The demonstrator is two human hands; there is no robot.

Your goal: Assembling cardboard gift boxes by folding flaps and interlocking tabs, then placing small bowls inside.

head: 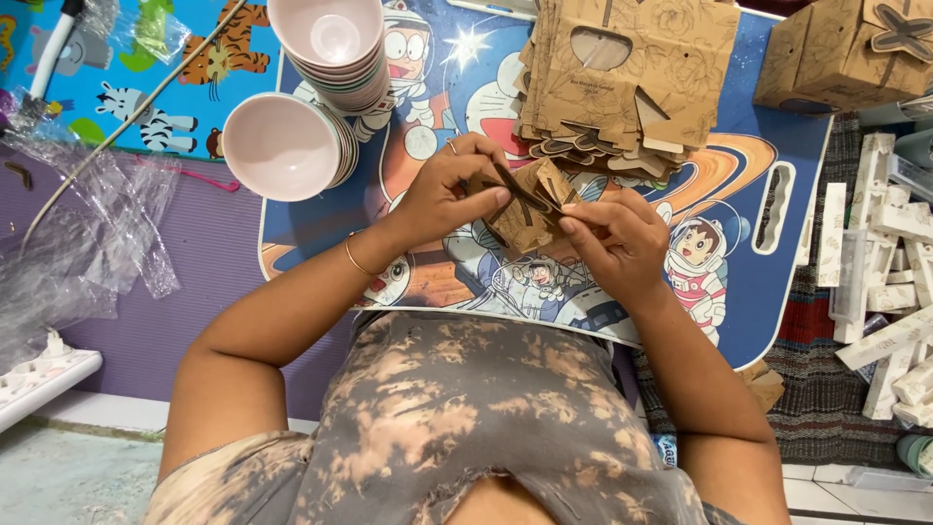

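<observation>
A small brown cardboard box (pixel 530 209) with a printed floral pattern is partly folded and held above a blue cartoon lap table (pixel 777 282). My left hand (pixel 447 190) grips its left side, fingers pressing a flap at the top. My right hand (pixel 617 243) pinches the box's right edge with thumb and fingertips. A thin gold bangle sits on my left wrist and a ring on one left finger.
A stack of flat brown box blanks (pixel 632 68) lies at the table's far side. Two stacks of pink bowls (pixel 292 146) (pixel 335 49) stand at the far left. Finished boxes (pixel 855 49) sit top right. White packets (pixel 884 282) pile at right; clear plastic wrap (pixel 87 243) at left.
</observation>
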